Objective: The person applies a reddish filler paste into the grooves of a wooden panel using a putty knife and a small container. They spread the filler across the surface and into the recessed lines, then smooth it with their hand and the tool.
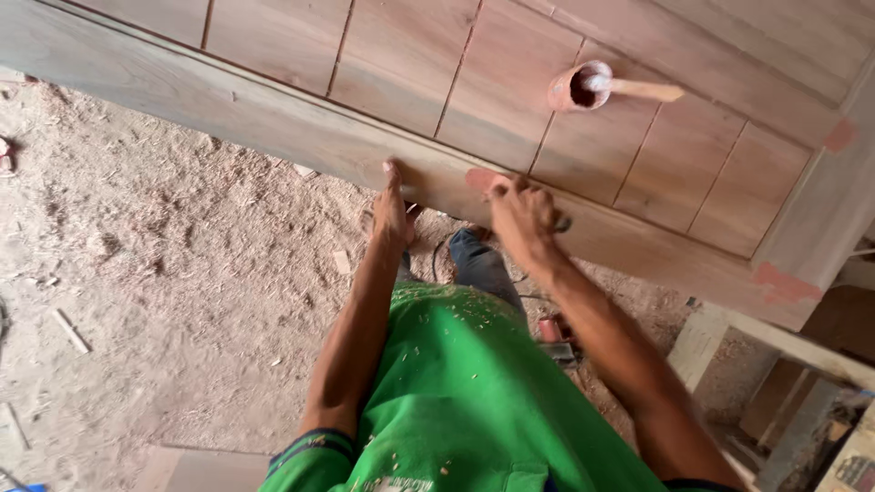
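The door lies flat before the person; reddish filler patches mark its rail and corners, other joints bare. On its near rail, the right hand presses filler, grip closed on something small; the left hand rests open-fingered. A cup with a stick stands farther in.

I see even, soft daylight, no glare; shadow falls under the wooden panel onto the sawdust floor; slight motion blur softens the right hand; edges bend mildly.
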Demonstrator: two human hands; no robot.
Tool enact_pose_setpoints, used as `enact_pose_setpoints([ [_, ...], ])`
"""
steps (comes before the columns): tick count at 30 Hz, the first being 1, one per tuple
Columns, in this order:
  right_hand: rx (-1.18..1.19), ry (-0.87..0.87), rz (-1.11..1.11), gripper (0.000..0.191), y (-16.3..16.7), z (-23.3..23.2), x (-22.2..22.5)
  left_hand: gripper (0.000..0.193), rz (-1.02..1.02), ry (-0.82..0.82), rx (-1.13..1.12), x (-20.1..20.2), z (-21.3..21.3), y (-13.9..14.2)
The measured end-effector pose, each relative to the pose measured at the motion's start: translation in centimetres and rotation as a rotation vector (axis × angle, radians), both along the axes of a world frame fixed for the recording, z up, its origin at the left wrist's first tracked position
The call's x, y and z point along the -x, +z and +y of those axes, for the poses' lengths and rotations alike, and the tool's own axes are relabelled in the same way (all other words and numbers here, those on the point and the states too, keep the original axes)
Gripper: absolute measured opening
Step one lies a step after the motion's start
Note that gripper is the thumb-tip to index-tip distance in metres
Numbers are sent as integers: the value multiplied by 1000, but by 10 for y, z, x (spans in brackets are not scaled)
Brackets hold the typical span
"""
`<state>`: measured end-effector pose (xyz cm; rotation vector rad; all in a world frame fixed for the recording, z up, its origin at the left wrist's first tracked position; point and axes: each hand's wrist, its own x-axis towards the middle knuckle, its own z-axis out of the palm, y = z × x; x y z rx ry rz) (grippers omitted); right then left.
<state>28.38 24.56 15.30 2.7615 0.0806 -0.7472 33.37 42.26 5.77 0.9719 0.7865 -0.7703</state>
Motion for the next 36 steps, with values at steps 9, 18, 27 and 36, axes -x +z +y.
enact_pose_setpoints([
  [9,-481,-230,-145,35,-6,-17,42,101,18,96,167,0,-4,-4],
  [18,-454,-529,-20,30,6,19,-7,103,-26,100,175,5,-5,-6],
  [27,-344,-246,-60,42,-28,38,59,98,46,98,155,3,-1,-17],
  [36,-343,-422,155,24,21,8,-8,98,-25,107,208,7,1,-17],
])
